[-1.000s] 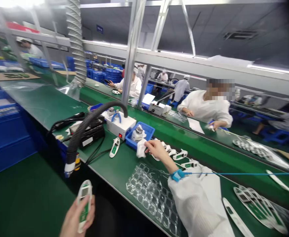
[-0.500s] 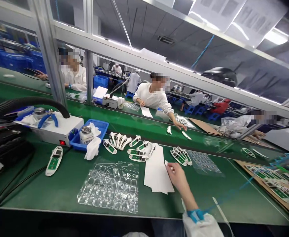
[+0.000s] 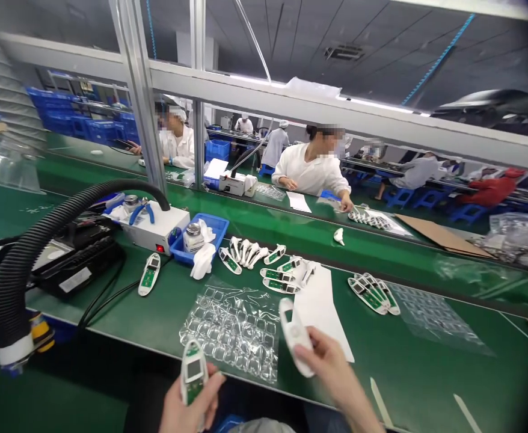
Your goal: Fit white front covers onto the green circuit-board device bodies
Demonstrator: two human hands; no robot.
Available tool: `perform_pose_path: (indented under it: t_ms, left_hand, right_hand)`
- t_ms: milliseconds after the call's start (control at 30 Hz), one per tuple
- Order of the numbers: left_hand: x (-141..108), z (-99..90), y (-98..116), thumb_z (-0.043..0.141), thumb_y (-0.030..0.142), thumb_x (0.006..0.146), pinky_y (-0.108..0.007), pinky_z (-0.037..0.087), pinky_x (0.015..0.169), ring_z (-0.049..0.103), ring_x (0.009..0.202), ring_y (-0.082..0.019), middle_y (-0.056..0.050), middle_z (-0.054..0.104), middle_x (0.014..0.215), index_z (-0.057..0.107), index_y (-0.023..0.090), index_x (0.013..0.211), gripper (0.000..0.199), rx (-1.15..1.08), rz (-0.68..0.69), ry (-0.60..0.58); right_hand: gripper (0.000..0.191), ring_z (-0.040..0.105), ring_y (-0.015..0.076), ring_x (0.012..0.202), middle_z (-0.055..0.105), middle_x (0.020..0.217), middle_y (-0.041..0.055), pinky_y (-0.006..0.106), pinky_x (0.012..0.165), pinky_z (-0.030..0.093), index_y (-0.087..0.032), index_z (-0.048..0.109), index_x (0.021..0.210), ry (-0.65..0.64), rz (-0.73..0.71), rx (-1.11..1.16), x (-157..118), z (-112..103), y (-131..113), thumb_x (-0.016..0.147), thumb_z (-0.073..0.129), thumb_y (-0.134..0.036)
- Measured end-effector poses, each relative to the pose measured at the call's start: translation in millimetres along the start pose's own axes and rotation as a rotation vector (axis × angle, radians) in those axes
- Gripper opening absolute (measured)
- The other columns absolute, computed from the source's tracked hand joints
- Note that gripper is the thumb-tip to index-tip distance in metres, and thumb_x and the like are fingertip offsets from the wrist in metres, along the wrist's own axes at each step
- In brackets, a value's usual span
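Low at the front edge of the bench, my left hand grips a white oval housing with a green circuit board and a dark screen in it. Over the white paper sheets, my right hand holds a white plastic cover with a rectangular window, between thumb and fingers. The two parts are apart. Between and beyond my hands lies a clear plastic blister tray. Behind the paper are several housings with boards, and another overlapping group of housings is on the right.
A blue bin with a metal-topped bottle stands beside a white box bearing blue pliers. A black hose arches at left. One housing lies near the cables. Across the green belt, a co-worker reaches sideways.
My left hand has come into view with a board housing. My right hand now shows the white cover, turned face up. The view has swung left; the co-worker's arm has drawn back.
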State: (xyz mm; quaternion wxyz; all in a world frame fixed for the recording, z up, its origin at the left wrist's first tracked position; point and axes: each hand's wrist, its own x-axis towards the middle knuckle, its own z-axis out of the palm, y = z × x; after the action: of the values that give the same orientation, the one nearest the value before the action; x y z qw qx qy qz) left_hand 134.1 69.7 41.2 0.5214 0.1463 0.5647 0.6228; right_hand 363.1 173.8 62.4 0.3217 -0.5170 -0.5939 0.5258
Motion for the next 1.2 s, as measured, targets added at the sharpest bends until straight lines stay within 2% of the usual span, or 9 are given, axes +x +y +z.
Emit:
perform_pose_path:
  t_ms: [100,200,333,433,600,733,833,1033,1200]
  left_hand:
    - [-3.8,18.4,-8.4,0.084,0.055,0.053,-0.017,0.029,0.035,0.043,0.039,-0.008,-0.003,0.059,0.055,0.064,0.011,0.078,0.054,0.013,0.000,-0.070]
    - [-2.0,14.6,-10.7,0.082,0.054,0.057,-0.017,0.026,0.037,0.038,0.035,-0.005,0.003,0.047,0.043,0.056,0.013,0.059,0.049,0.011,-0.024,-0.082]
    - [3.7,-2.6,1.7,0.086,0.047,0.055,-0.017,0.026,0.038,0.036,0.037,-0.005,0.005,0.043,0.042,0.055,0.014,0.058,0.045,-0.026,-0.057,-0.031]
    - [7.9,-12.7,21.0,0.087,0.042,0.056,-0.017,0.032,0.040,0.039,0.043,-0.007,0.004,0.049,0.049,0.057,0.014,0.063,0.041,-0.089,-0.043,0.052]
    - [21.3,-25.0,45.5,0.088,0.035,0.055,-0.022,0.043,0.047,0.049,0.052,-0.012,0.001,0.057,0.059,0.065,0.014,0.077,0.039,-0.120,-0.031,0.112]
    - [36.0,-32.2,43.3,0.089,0.034,0.052,-0.030,0.052,0.069,0.064,0.084,-0.026,-0.008,0.070,0.084,0.068,0.012,0.099,0.055,-0.090,-0.038,0.122]
    - [42.2,-35.5,38.3,0.086,0.038,0.057,-0.033,0.051,0.078,0.064,0.096,-0.030,-0.010,0.072,0.093,0.068,0.012,0.102,0.055,-0.059,-0.025,0.101]
    - [39.3,-41.5,37.9,0.085,0.045,0.056,-0.035,0.050,0.077,0.063,0.097,-0.033,-0.013,0.073,0.092,0.069,0.010,0.098,0.056,-0.021,-0.060,0.080]
    - [38.9,-46.7,34.8,0.083,0.048,0.058,-0.035,0.049,0.078,0.062,0.096,-0.033,-0.013,0.073,0.091,0.068,0.010,0.097,0.057,0.003,-0.051,0.044]
  right_hand:
    - [0.027,0.057,0.0177,0.061,0.064,0.070,0.0015,0.026,0.055,0.044,-0.018,0.062,0.082,-0.172,-0.026,0.203,-17.5,77.1,-17.8,0.074,0.069,-0.043]
    - [0.025,0.055,0.0158,0.058,0.061,0.068,0.0005,0.024,0.051,0.043,-0.019,0.061,0.080,-0.202,-0.127,0.103,-26.7,112.7,-25.1,0.084,0.060,-0.043]
    - [0.015,0.054,0.0157,0.062,0.060,0.069,-0.0010,0.022,0.053,0.042,-0.021,0.063,0.078,-0.299,-0.302,-0.181,-20.3,108.4,-37.2,0.083,0.064,-0.036]
    - [0.010,0.057,0.0151,0.069,0.062,0.078,-0.0004,0.023,0.060,0.043,-0.020,0.066,0.082,-0.412,-0.417,-0.267,8.8,101.0,-49.5,0.083,0.064,-0.030]
    - [0.018,0.059,0.0164,0.083,0.063,0.086,0.0034,0.026,0.077,0.043,-0.017,0.065,0.086,-0.103,-0.427,-0.565,85.8,115.6,-53.1,0.091,0.048,-0.013]
    - [0.014,0.060,0.0212,0.087,0.064,0.088,0.0090,0.028,0.076,0.040,-0.014,0.065,0.082,-0.057,-0.347,-0.692,122.0,133.0,-42.8,0.087,0.052,-0.011]
    - [0.010,0.060,0.0232,0.087,0.065,0.089,0.0110,0.028,0.071,0.038,-0.014,0.065,0.082,-0.027,-0.294,-0.756,128.1,139.2,-37.0,0.086,0.056,-0.014]
    - [0.010,0.062,0.0202,0.077,0.068,0.081,0.0060,0.026,0.062,0.034,-0.017,0.064,0.078,0.023,-0.226,-0.787,128.2,142.8,-35.7,0.085,0.058,-0.020]
    - [0.013,0.060,0.0188,0.075,0.065,0.082,0.0044,0.026,0.061,0.032,-0.018,0.061,0.081,0.051,-0.308,-0.791,117.4,147.8,-38.4,0.089,0.051,-0.021]
